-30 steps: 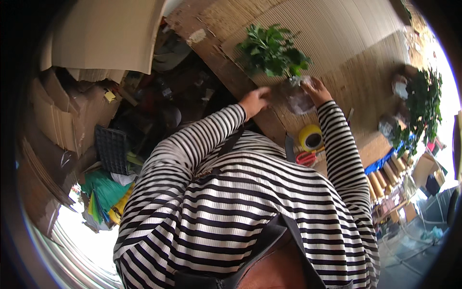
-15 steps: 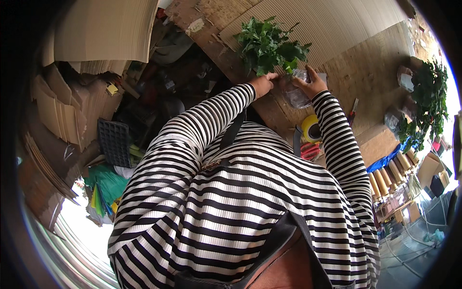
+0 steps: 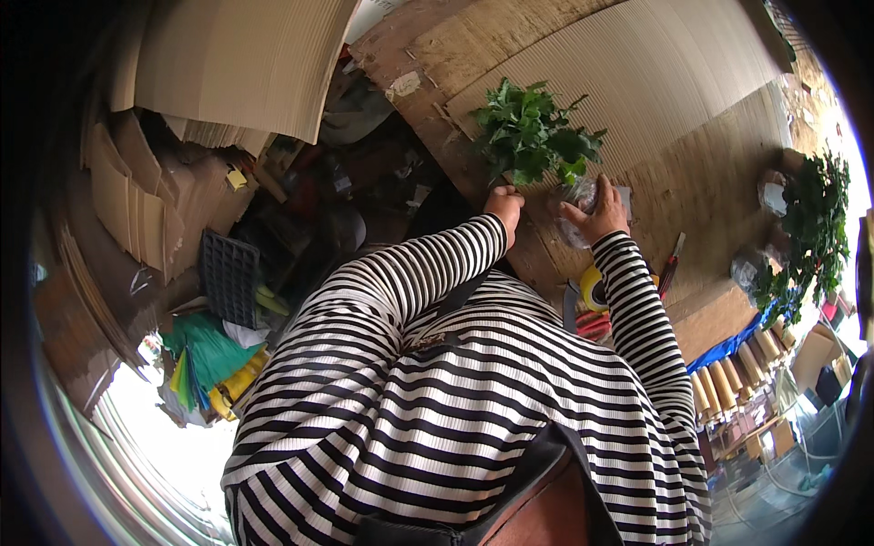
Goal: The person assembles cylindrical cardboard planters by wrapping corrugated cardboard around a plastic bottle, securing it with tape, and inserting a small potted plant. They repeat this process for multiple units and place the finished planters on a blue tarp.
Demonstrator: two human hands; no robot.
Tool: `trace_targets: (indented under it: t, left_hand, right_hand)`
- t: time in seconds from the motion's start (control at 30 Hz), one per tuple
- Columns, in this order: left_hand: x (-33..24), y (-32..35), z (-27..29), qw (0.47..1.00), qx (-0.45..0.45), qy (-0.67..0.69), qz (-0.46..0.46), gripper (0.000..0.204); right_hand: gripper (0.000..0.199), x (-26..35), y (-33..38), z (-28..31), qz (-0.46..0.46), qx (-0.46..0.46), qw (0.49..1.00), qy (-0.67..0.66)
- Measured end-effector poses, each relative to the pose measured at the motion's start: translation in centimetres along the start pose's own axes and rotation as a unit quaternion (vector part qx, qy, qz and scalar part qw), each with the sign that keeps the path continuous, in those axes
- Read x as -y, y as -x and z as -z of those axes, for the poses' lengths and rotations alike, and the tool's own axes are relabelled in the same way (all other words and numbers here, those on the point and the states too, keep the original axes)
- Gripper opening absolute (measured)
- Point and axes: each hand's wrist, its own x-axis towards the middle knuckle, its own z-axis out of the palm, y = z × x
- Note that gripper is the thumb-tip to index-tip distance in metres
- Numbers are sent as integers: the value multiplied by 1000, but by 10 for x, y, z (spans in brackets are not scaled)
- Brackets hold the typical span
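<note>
A leafy green plant (image 3: 533,132) lies on the wooden table in front of me, its foliage pointing away. Crinkled clear plastic wrapping (image 3: 575,232) surrounds its near end; what is inside is hard to make out. My right hand (image 3: 603,217) grips this wrapping from the right, with thumb and fingers on either side. Just below the leaves, my left hand (image 3: 506,209) is closed, its fingertips at the plant's lower left edge. Whatever it may hold is too small to tell.
A yellow tape roll (image 3: 592,289), red-handled scissors (image 3: 594,325) and a red cutter (image 3: 672,264) lie near my right forearm. More wrapped plants (image 3: 810,227) stand at the right. Corrugated cardboard (image 3: 628,82) covers the far table; cardboard sheets (image 3: 228,64) and a black tray (image 3: 229,278) are left.
The whole view has shifted, so the table sits lower in it. My left fingers, earlier stretched toward the wrapping, are now curled under the leaves. My right hand stays at the wrapping.
</note>
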Motion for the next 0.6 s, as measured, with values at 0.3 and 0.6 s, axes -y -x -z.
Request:
trace_targets:
  t: [0.3, 0.6]
  left_hand:
    - [-18, 19, -1, 996, 51, 72, 25, 17]
    - [-15, 24, -26, 990, 98, -66, 72, 25]
  right_hand:
    - [109, -9, -13, 4, 7, 11, 999, -32]
    - [109, -13, -20, 4, 9, 15, 999, -49]
